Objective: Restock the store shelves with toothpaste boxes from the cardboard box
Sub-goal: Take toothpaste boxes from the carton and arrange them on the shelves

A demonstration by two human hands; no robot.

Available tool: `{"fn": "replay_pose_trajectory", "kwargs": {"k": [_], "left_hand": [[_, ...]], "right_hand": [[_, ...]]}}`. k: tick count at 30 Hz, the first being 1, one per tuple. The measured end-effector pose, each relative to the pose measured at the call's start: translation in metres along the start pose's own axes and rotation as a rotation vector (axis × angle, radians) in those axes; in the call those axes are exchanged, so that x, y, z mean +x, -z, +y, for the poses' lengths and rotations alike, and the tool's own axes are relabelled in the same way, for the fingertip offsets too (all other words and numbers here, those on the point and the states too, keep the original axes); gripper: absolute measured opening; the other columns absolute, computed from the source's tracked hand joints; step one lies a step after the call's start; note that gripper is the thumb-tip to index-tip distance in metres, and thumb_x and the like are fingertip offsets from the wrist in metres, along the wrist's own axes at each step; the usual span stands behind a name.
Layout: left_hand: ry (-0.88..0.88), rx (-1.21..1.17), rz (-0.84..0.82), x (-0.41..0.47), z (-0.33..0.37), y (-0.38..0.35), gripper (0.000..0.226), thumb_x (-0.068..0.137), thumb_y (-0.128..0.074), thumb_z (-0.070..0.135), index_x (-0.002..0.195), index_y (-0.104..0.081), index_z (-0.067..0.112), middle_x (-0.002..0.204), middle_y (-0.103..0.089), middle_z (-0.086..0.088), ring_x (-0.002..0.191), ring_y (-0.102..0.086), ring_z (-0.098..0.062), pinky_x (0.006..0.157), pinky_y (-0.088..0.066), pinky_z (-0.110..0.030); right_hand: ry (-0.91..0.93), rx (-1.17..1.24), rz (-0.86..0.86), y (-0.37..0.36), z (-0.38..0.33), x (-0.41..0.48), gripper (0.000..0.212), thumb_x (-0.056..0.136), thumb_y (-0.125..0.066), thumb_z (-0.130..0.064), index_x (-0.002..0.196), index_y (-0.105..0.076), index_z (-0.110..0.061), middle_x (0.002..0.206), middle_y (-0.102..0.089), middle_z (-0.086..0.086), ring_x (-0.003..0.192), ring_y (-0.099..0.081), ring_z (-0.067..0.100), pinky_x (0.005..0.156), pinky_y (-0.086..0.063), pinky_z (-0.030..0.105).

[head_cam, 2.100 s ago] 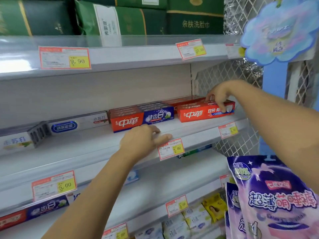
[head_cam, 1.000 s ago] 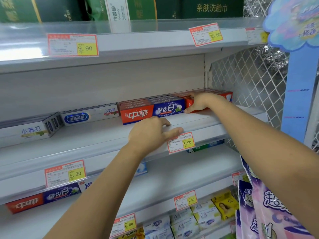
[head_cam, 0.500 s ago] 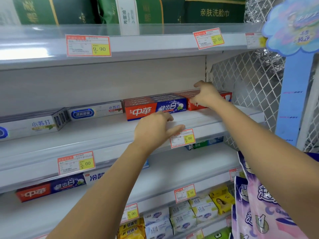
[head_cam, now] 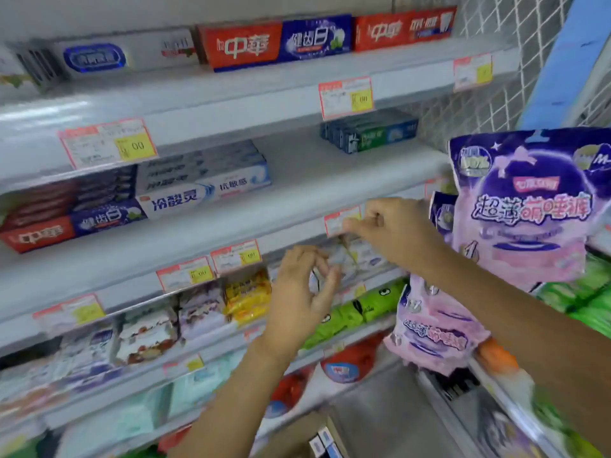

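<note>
Red and blue toothpaste boxes (head_cam: 274, 44) and another red toothpaste box (head_cam: 401, 29) lie on the top visible shelf (head_cam: 231, 94). One shelf down are a red-blue box (head_cam: 72, 226), white-blue boxes (head_cam: 205, 190) and green-blue boxes (head_cam: 370, 133). At the bottom edge the cardboard box (head_cam: 294, 438) shows, with blue-white box ends (head_cam: 322, 444) inside. My left hand (head_cam: 301, 292) hangs in front of the lower shelves, fingers loosely curled, holding nothing. My right hand (head_cam: 393, 233) is a little higher and to the right, near a price tag, also empty.
Purple and pink packs (head_cam: 519, 206) hang at the right, close to my right forearm. Soap and yellow and green packets (head_cam: 248, 292) fill the lower shelves. Price tags (head_cam: 347, 97) line the shelf edges. A wire mesh panel (head_cam: 479, 104) closes the right side.
Both hands have left the toothpaste shelf and come down in front of the lower shelves. The view has tilted downward, and the cardboard box now shows at the bottom.
</note>
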State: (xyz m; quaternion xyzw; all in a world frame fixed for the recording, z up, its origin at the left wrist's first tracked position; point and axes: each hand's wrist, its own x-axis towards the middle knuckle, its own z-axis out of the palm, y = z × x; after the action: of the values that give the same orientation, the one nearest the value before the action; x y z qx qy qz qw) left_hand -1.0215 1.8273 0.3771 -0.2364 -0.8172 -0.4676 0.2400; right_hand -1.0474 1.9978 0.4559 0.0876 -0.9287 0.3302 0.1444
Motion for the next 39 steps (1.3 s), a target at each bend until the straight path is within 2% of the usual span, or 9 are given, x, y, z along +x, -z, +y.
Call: {"fn": "replay_pose_trajectory", "kwargs": {"k": [7,12,21,24,26,30,32,36,39], "left_hand": [[0.617,-0.079,-0.153,-0.171,-0.106,-0.010,0.016,0.085,-0.064,0.031,0.079,-0.051,0.024,0.080,-0.059,0.002,0.073,-0.055,-0.008,0.067,-0.040,-0.016],[1.049,0.025,-0.426,-0.289,-0.170,-0.009,0.019,0.085,-0.065,0.018,0.075,-0.056,0.031,0.083,-0.068,0.003,0.076,-0.063,-0.012,0.069,-0.048,-0.022],[1.308,0.145,-0.630,-0.449,-0.266,-0.032,0.014,0.091,-0.055,0.013,0.081,-0.051,0.021,0.079,-0.055,0.005,0.071,-0.054,-0.011,0.060,-0.042,-0.019],[1.493,-0.014,-0.782,-0.491,-0.319,-0.059,0.010,0.075,-0.072,0.023,0.067,-0.065,0.023,0.058,-0.058,0.009,0.053,-0.056,-0.007,0.051,-0.045,-0.014],[1.546,0.214,-0.899,-0.519,-0.348,-0.074,0.021,0.087,-0.058,0.028,0.077,-0.070,0.014,0.071,-0.067,0.000,0.070,-0.066,-0.015,0.062,-0.047,-0.020],[1.810,-0.310,-0.396,-0.535,-0.364,-0.099,0.008,0.095,-0.046,0.013,0.098,-0.051,0.008,0.075,-0.054,-0.009,0.064,-0.063,0.006,0.058,-0.042,-0.007],[2.014,-0.434,-0.122,-0.552,-0.380,-0.108,0.027,0.088,-0.052,0.033,0.100,-0.058,0.010,0.083,-0.069,-0.010,0.075,-0.069,-0.009,0.068,-0.055,-0.027],[1.461,0.224,-0.877,-0.612,-0.428,-0.133,0.042,0.075,-0.051,0.066,0.101,-0.060,0.034,0.124,-0.062,-0.010,0.110,-0.062,-0.028,0.095,-0.049,-0.048],[1.053,0.638,-1.206,-0.611,-0.437,-0.145,0.044,0.085,-0.060,0.030,0.126,-0.046,0.020,0.127,-0.049,-0.010,0.114,-0.051,-0.027,0.093,-0.044,-0.035]], "right_hand": [[-0.397,0.008,-0.335,-0.156,0.067,-0.127,0.027,0.083,-0.070,-0.033,0.074,-0.057,-0.011,0.074,-0.063,0.006,0.071,-0.057,0.021,0.061,-0.031,0.030],[-0.539,-0.053,-0.612,-0.259,0.114,-0.204,0.018,0.077,-0.059,0.005,0.086,-0.057,-0.010,0.094,-0.056,0.009,0.098,-0.055,0.028,0.075,-0.036,0.025],[-0.716,-0.078,-0.781,-0.418,0.199,-0.320,0.021,0.080,-0.057,0.006,0.092,-0.059,-0.012,0.101,-0.056,0.005,0.094,-0.057,0.019,0.073,-0.045,0.021],[-0.709,-0.080,-0.772,-0.462,0.225,-0.348,0.025,0.084,-0.053,-0.001,0.068,-0.046,-0.019,0.078,-0.055,-0.004,0.077,-0.055,0.016,0.057,-0.039,0.015],[-0.684,-0.076,-0.782,-0.492,0.239,-0.365,0.022,0.087,-0.051,-0.005,0.071,-0.047,-0.020,0.078,-0.060,-0.002,0.074,-0.056,0.014,0.059,-0.041,0.017],[-0.608,-0.109,-0.957,-0.545,0.255,-0.390,0.013,0.087,-0.054,-0.010,0.100,-0.058,-0.010,0.105,-0.062,0.007,0.095,-0.060,0.021,0.071,-0.043,0.024],[-0.604,-0.106,-1.030,-0.567,0.266,-0.399,0.033,0.088,-0.054,-0.010,0.121,-0.053,-0.006,0.121,-0.055,0.010,0.113,-0.054,0.025,0.086,-0.047,0.030],[-0.593,-0.191,-1.205,-0.603,0.289,-0.419,0.063,0.093,-0.052,-0.017,0.148,-0.022,-0.011,0.154,-0.019,0.013,0.143,-0.014,0.032,0.110,-0.032,0.041],[-0.577,-0.253,-1.257,-0.619,0.304,-0.426,0.074,0.096,-0.051,-0.020,0.152,-0.003,-0.017,0.159,0.008,0.009,0.146,0.007,0.032,0.114,-0.024,0.043]]}}
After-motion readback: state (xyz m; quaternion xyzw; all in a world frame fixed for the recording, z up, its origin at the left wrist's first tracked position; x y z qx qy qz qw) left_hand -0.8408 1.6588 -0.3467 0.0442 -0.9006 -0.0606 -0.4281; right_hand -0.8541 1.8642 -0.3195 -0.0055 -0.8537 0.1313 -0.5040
